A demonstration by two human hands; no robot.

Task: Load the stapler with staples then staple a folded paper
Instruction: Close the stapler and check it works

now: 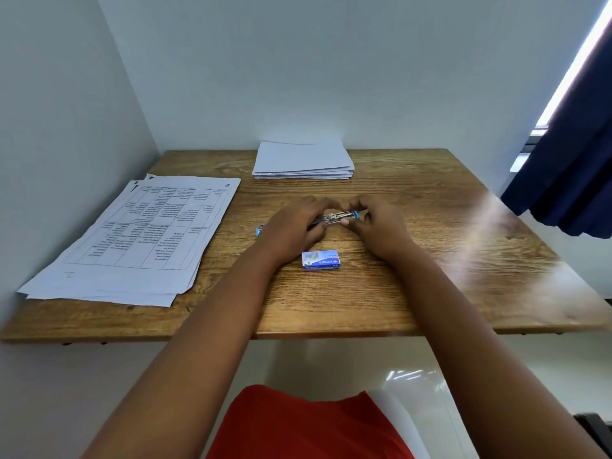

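Gripping stapler (337, 216) between left hand (291, 226) and right hand (377, 226), staple box (320, 259) nearer

We've got the metal stapler (337, 216) with blue ends lying mid-table, partly covered; the little blue staple box (320, 259) sits just nearer us, flat.

1. The stapler (337, 217) is sitting mid-table (430, 260), between the left hand (291, 231) and right hand (381, 230).
2. The staple box (320, 259) is lying at its 6 o'clock.
3. The printed sheets (139, 236) are lying at 9 o'clock.
4. The paper stack (303, 160) is resting at 12 o'clock.
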